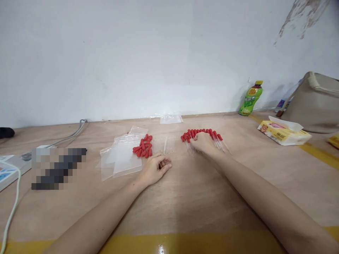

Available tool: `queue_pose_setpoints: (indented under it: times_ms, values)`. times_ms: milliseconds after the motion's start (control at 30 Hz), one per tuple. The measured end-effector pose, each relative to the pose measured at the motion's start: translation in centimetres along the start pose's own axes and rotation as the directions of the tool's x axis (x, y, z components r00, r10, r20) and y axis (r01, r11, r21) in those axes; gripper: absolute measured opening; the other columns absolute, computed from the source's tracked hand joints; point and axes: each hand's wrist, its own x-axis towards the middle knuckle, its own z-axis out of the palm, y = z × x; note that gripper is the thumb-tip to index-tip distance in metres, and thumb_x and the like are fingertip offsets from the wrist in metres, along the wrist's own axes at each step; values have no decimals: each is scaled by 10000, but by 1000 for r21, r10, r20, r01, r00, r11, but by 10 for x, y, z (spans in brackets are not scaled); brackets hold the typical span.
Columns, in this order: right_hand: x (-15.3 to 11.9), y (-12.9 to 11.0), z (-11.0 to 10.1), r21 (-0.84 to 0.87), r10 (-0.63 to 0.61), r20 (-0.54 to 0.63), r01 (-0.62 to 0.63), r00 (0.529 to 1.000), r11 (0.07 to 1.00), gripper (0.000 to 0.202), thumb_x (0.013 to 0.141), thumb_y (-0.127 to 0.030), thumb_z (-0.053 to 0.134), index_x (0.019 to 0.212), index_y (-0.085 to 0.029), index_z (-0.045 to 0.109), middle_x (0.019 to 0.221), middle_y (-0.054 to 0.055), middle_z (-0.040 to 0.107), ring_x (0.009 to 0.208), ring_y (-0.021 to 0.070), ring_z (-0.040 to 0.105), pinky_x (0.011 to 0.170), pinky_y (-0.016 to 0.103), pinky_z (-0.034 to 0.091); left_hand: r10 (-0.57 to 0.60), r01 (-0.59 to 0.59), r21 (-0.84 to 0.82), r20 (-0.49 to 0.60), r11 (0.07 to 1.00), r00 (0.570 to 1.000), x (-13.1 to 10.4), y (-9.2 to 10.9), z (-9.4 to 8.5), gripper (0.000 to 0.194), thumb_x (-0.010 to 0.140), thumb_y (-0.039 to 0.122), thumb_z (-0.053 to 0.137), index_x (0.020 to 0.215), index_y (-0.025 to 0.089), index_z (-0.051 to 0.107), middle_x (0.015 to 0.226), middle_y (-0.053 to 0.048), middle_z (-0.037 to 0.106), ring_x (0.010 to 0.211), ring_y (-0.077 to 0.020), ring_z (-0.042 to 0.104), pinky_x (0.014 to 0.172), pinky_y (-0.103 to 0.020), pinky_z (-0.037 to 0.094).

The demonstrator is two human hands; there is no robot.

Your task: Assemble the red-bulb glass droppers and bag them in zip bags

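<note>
The right hand (203,141) bends over the red-bulbed droppers (214,133) at right, grip hidden: apparently row-setting, next calling for a light pinch. The left hand (156,168) lies relaxed, released, near the clear tubes (165,145).

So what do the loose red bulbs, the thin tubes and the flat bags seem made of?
Loose red bulbs: probably rubber, mostly matte, from their dull, even colour. Thin tubes: glass or clear plastic, smooth; transparent with pale glints, so either fits. Flat bags: likely thin plastic film, slightly glossy, given their translucent sheets.
</note>
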Motion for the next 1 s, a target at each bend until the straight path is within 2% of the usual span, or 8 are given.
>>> queue_pose_setpoints:
  times_ms: [133,233,433,533,633,700,833,1000]
  values:
    - [-6,-5,-6,-88,8,23,-5,1000,996,248,727,-333,475,623,-154,612,652,86,610,612,190,573,504,255,355,8,-8,3,-1,1000,1000,0,0,0,145,769,250,550,854,163,629,747,-20,551,591,-98,509,544,-217,431]
    - [-10,-19,-6,-111,-44,53,50,998,993,288,762,-374,450,652,-176,628,713,72,631,699,194,590,567,259,389,18,-18,11,5,1000,1000,1,0,-1,132,770,233,549,846,158,626,746,-17,550,593,-93,507,547,-214,431]
    - [-3,-55,15,-145,-33,131,52,991,988,297,781,-346,453,920,-162,640,969,135,626,917,255,580,708,326,434,37,-37,34,3,999,999,-1,1,2,126,779,238,544,856,165,612,761,-15,526,601,-94,505,550,-213,443]
    - [7,-66,24,-141,10,188,17,982,990,316,754,-295,497,997,-135,618,1024,162,610,919,269,586,696,335,452,52,-35,149,-112,988,992,0,-2,0,143,778,266,547,874,169,592,863,-36,491,677,-114,513,623,-242,461]
    - [15,-72,26,-136,45,254,-11,966,991,334,718,-242,535,1022,-125,610,1045,171,605,927,271,587,694,338,463,71,42,371,-286,928,956,2,-8,-11,141,790,276,523,866,166,567,913,-60,464,826,-174,511,732,-299,451]
    - [18,-74,27,-133,60,285,-22,957,991,345,701,-221,550,1030,-131,608,1048,167,605,941,270,583,705,343,464,57,117,495,-324,861,944,3,-14,-22,148,793,285,511,864,161,551,902,-72,468,852,-204,506,753,-326,442]
    - [19,-76,28,-131,74,309,-35,948,991,332,667,-188,580,989,-123,623,1046,177,602,938,272,584,700,341,464,-58,249,621,-311,744,949,3,-23,-39,207,816,341,472,879,151,527,849,-89,511,819,-242,528,724,-357,438]
    - [10,-75,21,-107,26,281,4,959,994,251,709,-196,533,928,-117,625,989,179,618,894,280,594,671,341,454,-170,299,656,-253,693,952,3,-28,-43,167,840,263,419,891,143,524,829,-93,553,750,-235,568,651,-332,441]
